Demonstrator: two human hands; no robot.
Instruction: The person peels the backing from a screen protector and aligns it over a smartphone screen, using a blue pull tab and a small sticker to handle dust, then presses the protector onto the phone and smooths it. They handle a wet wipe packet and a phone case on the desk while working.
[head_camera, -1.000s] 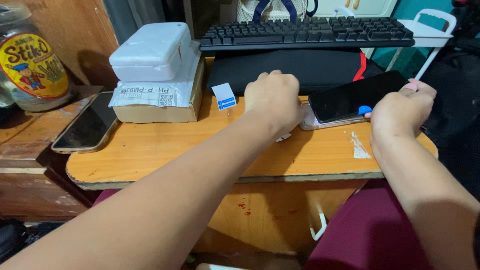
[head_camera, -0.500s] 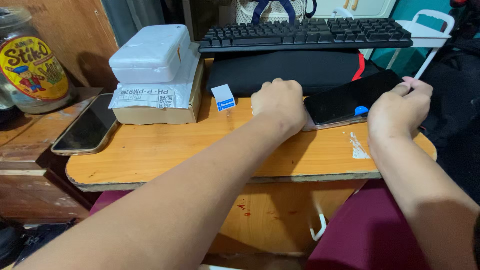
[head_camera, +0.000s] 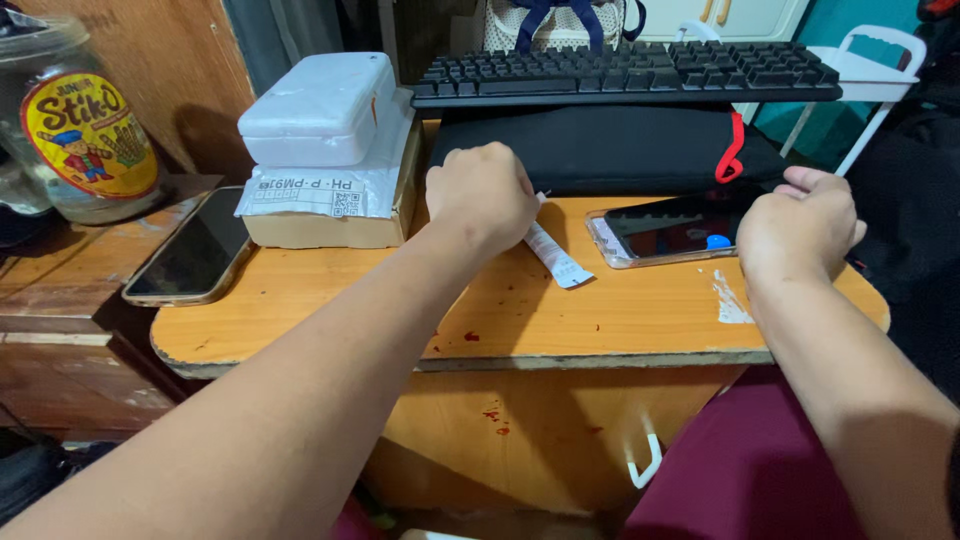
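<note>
Both hands have drawn apart since a moment ago: the left hand (head_camera: 487, 195) now sits curled over the far end of a thin white paper strip (head_camera: 553, 256), seemingly pinching it, though the fingers are hidden. Right hand (head_camera: 800, 228), loosely fisted, rests on the right end of the glossy phone (head_camera: 665, 228) in its clear case, mid-right on the worn orange wooden table (head_camera: 620, 320). At far left, a cardboard box (head_camera: 330, 215) carries a white foam case (head_camera: 320, 110).
</note>
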